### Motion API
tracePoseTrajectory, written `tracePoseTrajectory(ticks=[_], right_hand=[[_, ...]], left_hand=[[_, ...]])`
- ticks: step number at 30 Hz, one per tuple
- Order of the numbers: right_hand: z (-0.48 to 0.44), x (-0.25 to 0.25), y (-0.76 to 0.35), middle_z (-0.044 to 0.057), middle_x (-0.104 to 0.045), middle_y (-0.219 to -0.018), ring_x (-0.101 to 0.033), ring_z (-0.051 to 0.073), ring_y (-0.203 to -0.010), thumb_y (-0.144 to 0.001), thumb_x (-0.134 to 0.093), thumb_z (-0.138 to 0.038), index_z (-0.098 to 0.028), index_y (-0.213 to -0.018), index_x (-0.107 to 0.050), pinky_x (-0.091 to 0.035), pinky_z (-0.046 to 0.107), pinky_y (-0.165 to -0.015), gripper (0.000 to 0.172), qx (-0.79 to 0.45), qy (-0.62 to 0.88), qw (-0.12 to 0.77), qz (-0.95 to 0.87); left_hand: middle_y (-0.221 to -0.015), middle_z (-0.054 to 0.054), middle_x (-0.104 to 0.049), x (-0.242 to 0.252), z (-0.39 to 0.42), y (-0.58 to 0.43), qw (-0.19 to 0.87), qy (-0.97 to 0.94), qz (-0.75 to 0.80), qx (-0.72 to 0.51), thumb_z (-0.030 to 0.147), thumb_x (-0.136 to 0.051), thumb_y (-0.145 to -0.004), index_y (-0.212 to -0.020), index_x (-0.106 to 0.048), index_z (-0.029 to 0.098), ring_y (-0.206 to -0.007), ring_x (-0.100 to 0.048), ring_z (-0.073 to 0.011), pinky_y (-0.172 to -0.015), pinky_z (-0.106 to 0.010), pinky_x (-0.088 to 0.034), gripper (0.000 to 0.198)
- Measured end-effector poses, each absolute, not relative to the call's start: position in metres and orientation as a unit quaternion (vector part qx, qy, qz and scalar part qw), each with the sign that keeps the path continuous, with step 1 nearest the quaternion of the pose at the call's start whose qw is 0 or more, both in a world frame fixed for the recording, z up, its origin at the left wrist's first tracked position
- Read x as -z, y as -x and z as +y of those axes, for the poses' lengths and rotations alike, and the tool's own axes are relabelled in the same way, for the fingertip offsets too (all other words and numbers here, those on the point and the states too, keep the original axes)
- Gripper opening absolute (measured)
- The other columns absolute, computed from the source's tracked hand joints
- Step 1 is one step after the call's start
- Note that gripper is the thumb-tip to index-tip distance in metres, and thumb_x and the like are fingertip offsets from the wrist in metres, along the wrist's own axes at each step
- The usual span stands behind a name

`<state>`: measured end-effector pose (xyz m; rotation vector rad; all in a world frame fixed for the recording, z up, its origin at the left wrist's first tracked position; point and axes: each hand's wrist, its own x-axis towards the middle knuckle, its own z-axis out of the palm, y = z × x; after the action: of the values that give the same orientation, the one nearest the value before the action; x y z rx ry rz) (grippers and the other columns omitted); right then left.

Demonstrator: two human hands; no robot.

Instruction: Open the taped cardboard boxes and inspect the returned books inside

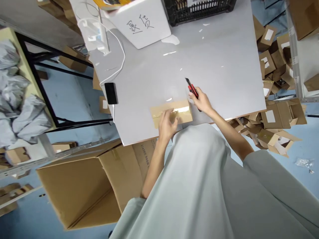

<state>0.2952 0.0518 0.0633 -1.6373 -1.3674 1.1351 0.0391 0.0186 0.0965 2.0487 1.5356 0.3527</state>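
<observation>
A small flat cardboard box (174, 111) sealed with shiny tape lies at the near edge of the white table (211, 66). My left hand (167, 123) rests on top of its left part, fingers curled down onto it. My right hand (201, 100) is just to the right of the box and grips a red and black utility knife (191, 88), whose blade end points away from me over the table.
A black phone (111, 93) with a white cable lies on the table's left edge. A white box with handwriting (141, 23) and a black crate (199, 10) stand at the back. A large open carton (87, 186) sits on the floor left; several small cartons (274, 109) are piled right.
</observation>
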Motion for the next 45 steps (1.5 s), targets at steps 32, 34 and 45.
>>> tracePoseTrajectory(ticks=[32, 34, 45], right_hand=[[-0.056, -0.058, -0.286, 0.016, -0.072, -0.152, -0.074, 0.033, -0.127, -0.117, -0.045, -0.042, -0.019, -0.17, -0.049, -0.059, 0.042, -0.104, 0.058, -0.383, 0.705, 0.13, -0.582], [-0.057, -0.058, -0.287, 0.015, -0.071, -0.153, -0.073, 0.033, -0.129, -0.116, -0.045, -0.041, -0.02, -0.17, -0.049, -0.058, 0.041, -0.104, 0.058, -0.382, 0.694, 0.129, -0.596], [-0.047, -0.075, -0.305, 0.015, -0.072, -0.149, -0.074, 0.033, -0.126, -0.115, -0.051, -0.036, -0.021, -0.168, -0.052, -0.056, 0.04, -0.1, 0.055, -0.374, 0.65, 0.07, -0.658]], left_hand=[[-0.177, -0.025, -0.045, -0.026, 0.048, -0.046, 0.231, -0.876, 0.421, -0.047, 0.044, -0.037, -0.113, -0.167, -0.047, 0.012, -0.173, -0.031, -0.0342, -0.142, -0.063, -0.02, 0.063], [-0.177, -0.025, -0.045, -0.028, 0.048, -0.048, 0.235, -0.875, 0.421, -0.048, 0.044, -0.038, -0.113, -0.166, -0.048, 0.013, -0.173, -0.031, -0.0346, -0.142, -0.064, -0.019, 0.063], [-0.177, -0.025, -0.044, -0.034, 0.05, -0.054, 0.247, -0.869, 0.427, -0.046, 0.046, -0.039, -0.111, -0.164, -0.053, 0.014, -0.173, -0.03, -0.0357, -0.142, -0.065, -0.017, 0.063]])
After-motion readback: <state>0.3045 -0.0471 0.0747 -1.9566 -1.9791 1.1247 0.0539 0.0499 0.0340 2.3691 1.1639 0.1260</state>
